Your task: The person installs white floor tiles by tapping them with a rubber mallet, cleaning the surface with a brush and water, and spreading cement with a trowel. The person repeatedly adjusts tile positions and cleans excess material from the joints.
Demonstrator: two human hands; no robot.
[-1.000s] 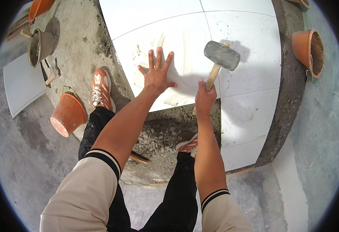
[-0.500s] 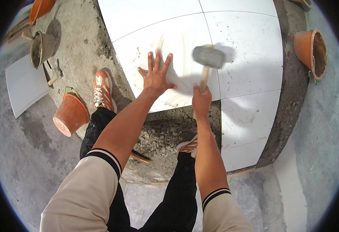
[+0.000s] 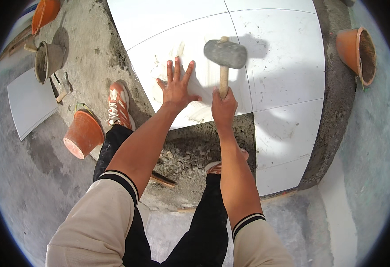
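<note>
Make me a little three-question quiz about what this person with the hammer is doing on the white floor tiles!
1. True or false: the left hand lies flat with spread fingers on the large white floor tile.
2. The right hand grips the wooden handle of which tool?
A. grey rubber-headed mallet
B. steel trowel
C. paintbrush
3. Fill in: the orange-and-white sneaker stands on the grey ____ bed beside the tile.

Key
1. True.
2. A; its head is raised above the tile, not touching it.
3. Mortar; an overturned orange plastic bucket lies just left of the shoe.
</note>
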